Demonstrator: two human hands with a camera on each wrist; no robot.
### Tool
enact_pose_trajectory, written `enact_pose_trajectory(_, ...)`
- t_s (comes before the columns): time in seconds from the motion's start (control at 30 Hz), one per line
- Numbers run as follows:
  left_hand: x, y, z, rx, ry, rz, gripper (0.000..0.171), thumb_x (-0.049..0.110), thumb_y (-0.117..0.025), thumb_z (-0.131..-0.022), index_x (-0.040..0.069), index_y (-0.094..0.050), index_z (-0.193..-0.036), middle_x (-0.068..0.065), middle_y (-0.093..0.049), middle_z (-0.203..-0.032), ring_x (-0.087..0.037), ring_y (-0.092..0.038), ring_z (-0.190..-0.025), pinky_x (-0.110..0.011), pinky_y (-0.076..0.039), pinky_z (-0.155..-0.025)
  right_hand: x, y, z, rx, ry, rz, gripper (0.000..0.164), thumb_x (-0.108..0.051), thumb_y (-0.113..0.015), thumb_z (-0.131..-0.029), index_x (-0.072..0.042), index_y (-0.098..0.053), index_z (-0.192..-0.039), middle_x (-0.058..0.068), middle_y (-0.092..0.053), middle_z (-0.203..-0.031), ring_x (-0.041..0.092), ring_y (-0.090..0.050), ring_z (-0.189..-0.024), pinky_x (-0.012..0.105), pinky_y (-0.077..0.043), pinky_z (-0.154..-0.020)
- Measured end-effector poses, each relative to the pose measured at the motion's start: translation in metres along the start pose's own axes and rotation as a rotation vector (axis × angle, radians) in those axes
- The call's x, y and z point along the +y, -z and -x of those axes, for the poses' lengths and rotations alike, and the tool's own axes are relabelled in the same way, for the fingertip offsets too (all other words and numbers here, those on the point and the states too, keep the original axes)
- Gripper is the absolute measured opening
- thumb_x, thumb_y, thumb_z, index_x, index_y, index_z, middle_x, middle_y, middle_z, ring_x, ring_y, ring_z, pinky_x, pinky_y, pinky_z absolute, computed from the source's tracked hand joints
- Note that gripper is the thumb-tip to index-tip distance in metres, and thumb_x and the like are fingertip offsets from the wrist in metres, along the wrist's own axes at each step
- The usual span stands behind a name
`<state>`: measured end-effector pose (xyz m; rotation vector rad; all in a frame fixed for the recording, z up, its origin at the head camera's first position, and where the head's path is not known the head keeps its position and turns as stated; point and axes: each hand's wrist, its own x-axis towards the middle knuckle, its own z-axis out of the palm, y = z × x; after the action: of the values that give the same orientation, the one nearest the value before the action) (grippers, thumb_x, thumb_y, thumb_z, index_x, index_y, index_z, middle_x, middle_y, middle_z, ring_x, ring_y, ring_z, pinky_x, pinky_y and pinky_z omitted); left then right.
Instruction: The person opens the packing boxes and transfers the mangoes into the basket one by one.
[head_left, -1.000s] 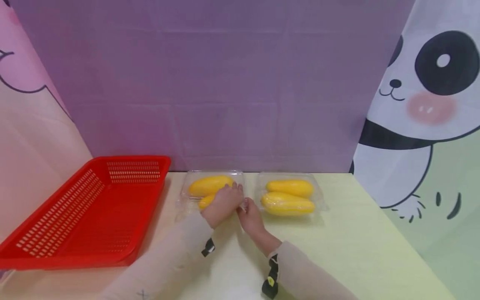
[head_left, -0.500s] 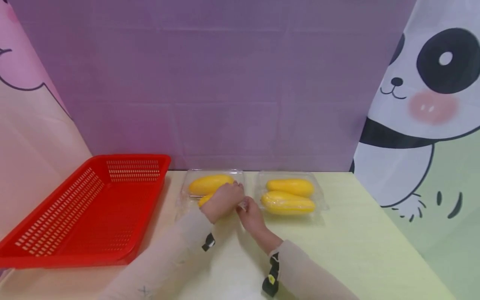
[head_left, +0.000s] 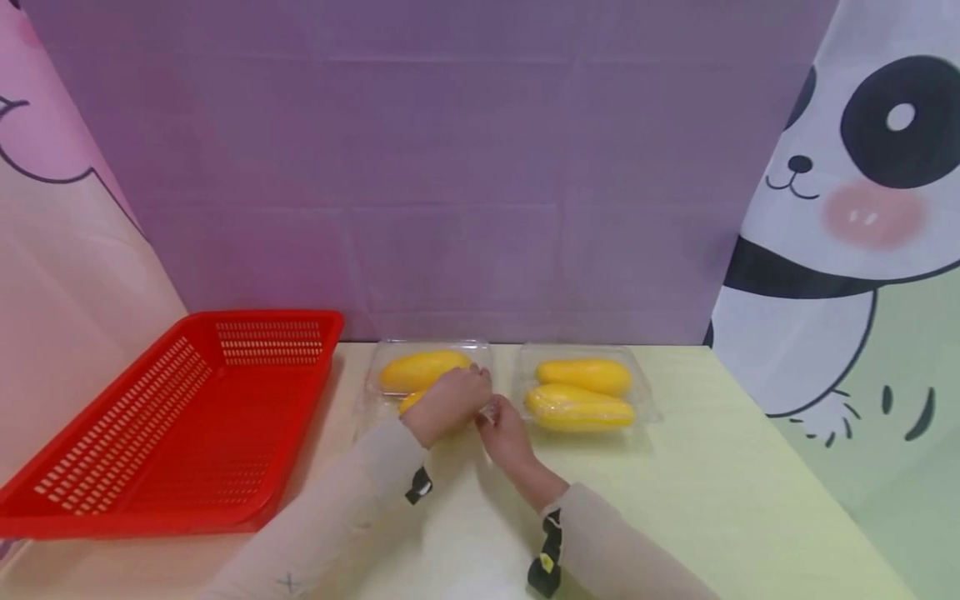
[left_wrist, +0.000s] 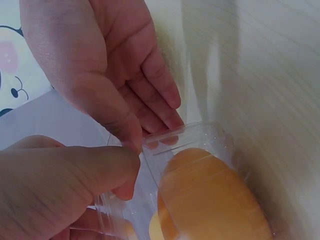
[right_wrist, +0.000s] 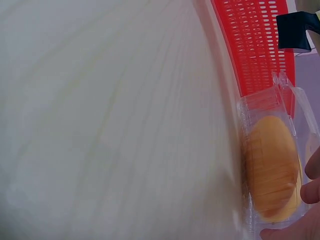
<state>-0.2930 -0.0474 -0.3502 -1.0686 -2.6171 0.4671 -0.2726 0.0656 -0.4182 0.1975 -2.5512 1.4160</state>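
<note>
A clear plastic clamshell box (head_left: 371, 379) stands at the back middle of the table, with two oblong yellow fruits inside. The rear fruit (head_left: 422, 372) shows well; the front one (head_left: 408, 402) is mostly covered by my left hand (head_left: 450, 406). That hand reaches over the box and pinches the clear plastic at its right corner. From the right, my right hand (head_left: 512, 440) meets it there, with thumb and fingers on the same corner. In the left wrist view both thumbs nearly touch at the plastic edge (left_wrist: 175, 137). Whether the lid is fastened I cannot tell.
A second clear box (head_left: 639, 377) with two yellow fruits (head_left: 579, 408) stands close on the right. A large red perforated basket (head_left: 135, 525) takes up the left side. A purple cloth backdrop (head_left: 450, 208) rises behind the pale wooden table (head_left: 675, 517).
The hands stay at the same corner of the left box, with only slight finger movement. The head view has shifted a little.
</note>
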Motion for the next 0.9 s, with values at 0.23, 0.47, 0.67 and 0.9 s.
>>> enact_pose_trajectory(0.23,-0.0001,0.0025,-0.0022,-0.018,0.013,0.039,0.019,0.01,-0.063,-0.089,0.007,-0.067,-0.108,-0.01,-0.066,-0.11,-0.022,-0.063,-0.097,-0.029,-0.054,-0.084,-0.0002,0.0011,-0.0014,0.013,0.003,-0.004,0.029,-0.011,-0.058,-0.09,0.008,-0.055,-0.112,0.029,-0.061,-0.107,0.041,-0.058,-0.097,0.053,-0.046,-0.089)
enact_pose_trajectory(0.47,0.0003,0.003,-0.0031,-0.022,0.025,0.085,0.023,0.008,-0.061,-0.09,0.005,-0.066,-0.113,-0.011,-0.065,-0.117,-0.025,-0.061,-0.105,-0.031,-0.052,-0.087,0.0004,0.0018,-0.001,0.021,0.023,0.008,0.029,-0.01,-0.058,-0.089,0.009,-0.056,-0.11,0.028,-0.062,-0.103,0.041,-0.059,-0.095,0.052,-0.047,-0.088)
enact_pose_trajectory(0.67,0.0001,0.0034,-0.0012,0.0,0.018,0.075,0.021,0.007,-0.06,-0.091,0.004,-0.066,-0.111,-0.012,-0.066,-0.114,-0.024,-0.062,-0.102,-0.031,-0.053,-0.085,0.0,0.0018,-0.0007,0.018,0.019,0.007,0.027,-0.01,-0.06,-0.087,0.008,-0.057,-0.108,0.026,-0.062,-0.098,0.039,-0.058,-0.09,0.052,-0.047,-0.085)
enact_pose_trajectory(0.9,-0.001,0.0018,0.0011,0.013,0.005,0.067,0.02,0.005,-0.06,-0.09,0.004,-0.066,-0.109,-0.012,-0.066,-0.111,-0.024,-0.062,-0.097,-0.031,-0.054,-0.082,-0.0005,0.0003,-0.0014,0.003,-0.004,-0.023,0.027,-0.009,-0.06,-0.088,0.008,-0.059,-0.109,0.027,-0.062,-0.106,0.041,-0.059,-0.098,0.052,-0.047,-0.088)
